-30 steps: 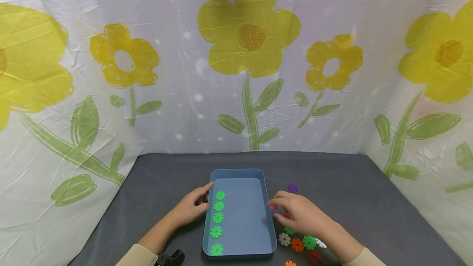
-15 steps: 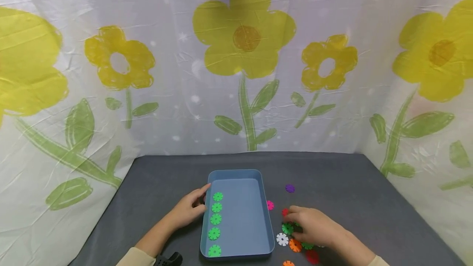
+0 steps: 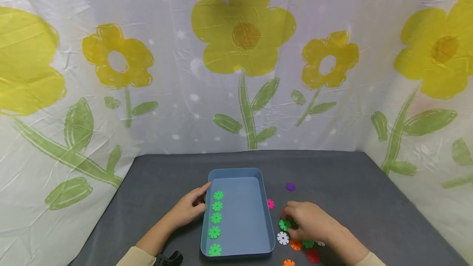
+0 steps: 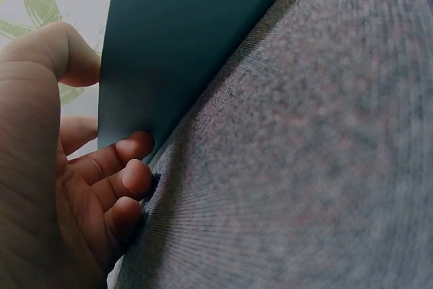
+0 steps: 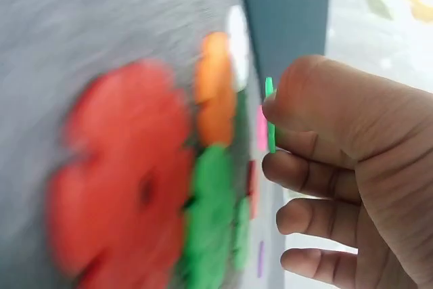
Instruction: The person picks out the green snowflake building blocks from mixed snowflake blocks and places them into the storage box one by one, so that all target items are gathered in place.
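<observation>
My left hand (image 3: 190,207) holds the left side of a blue tray (image 3: 269,216). In the left wrist view its thumb and index finger meet the rim, while other fingers (image 4: 135,145) curl low against the outer wall. A column of several bright green notched discs (image 3: 216,218) lies along the tray's left side. Right of the tray, my right hand (image 3: 312,221) pinches a green notched disc (image 3: 284,225) between thumb and fingers. The right wrist view shows this disc (image 5: 270,116) edge-on at the fingertips, above the others.
Loose discs lie right of the tray: a white one (image 3: 283,238), orange ones (image 3: 296,245), a green one (image 3: 308,244) and a red one (image 3: 312,255). A pink disc (image 3: 271,203) sits by the tray's right wall, a purple one (image 3: 290,186) farther back. A flowered curtain surrounds the table (image 3: 166,167).
My right hand has moved from beside the pink disc toward the loose pile and picked up a green disc. The left hand has stayed at the tray's side.
</observation>
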Motion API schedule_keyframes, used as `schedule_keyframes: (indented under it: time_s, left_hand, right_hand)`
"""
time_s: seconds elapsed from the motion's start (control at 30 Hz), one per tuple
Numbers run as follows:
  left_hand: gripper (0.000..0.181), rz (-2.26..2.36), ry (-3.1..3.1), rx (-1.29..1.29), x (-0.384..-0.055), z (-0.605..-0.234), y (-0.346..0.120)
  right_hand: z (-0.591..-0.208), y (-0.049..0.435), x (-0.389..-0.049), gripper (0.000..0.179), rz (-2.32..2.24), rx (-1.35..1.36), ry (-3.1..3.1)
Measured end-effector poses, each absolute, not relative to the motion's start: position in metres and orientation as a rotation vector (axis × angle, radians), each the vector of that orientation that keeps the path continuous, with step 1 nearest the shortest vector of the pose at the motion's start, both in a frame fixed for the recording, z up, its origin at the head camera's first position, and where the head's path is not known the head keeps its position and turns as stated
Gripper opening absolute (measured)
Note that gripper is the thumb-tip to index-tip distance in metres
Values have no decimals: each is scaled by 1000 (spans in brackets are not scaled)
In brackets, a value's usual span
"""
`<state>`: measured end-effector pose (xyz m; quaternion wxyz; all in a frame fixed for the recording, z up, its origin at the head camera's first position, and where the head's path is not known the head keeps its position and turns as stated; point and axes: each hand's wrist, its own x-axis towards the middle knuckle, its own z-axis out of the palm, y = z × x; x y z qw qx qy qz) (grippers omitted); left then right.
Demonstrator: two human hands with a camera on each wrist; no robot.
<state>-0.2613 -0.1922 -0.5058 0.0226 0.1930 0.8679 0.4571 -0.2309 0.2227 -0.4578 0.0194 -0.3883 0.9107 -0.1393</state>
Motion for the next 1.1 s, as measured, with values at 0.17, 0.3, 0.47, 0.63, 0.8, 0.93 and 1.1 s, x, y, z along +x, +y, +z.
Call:
schedule_keyframes:
  time_s: [0.17,0.3,0.47,0.63,0.8,0.93,1.1]
  left_hand:
    - [71,1408,2698,586,-261,-506,-191]
    - [71,1404,2701,586,-260,-507,-190]
    - [71,1402,2712,598,-260,-506,-190]
    - [69,1446,2690,636,-257,-500,-189]
    - [69,1427,2706,661,-259,-503,-191]
    - [69,1424,2716,672,-259,-504,-192]
    - [69,1432,2707,660,-259,-504,-191]
  right_hand:
    - [-449,217,-234,21,-525,-1143,2822]
    - [-438,214,-234,23,-568,-1123,2862]
    - [-423,211,-235,23,-577,-1150,2942]
    - [-412,202,-234,24,-607,-1216,2960]
    - [-409,189,-230,22,-650,-1343,2959]
    - [-409,176,-228,21,-665,-1432,2938]
    - [-408,161,-227,23,-683,-1531,2868]
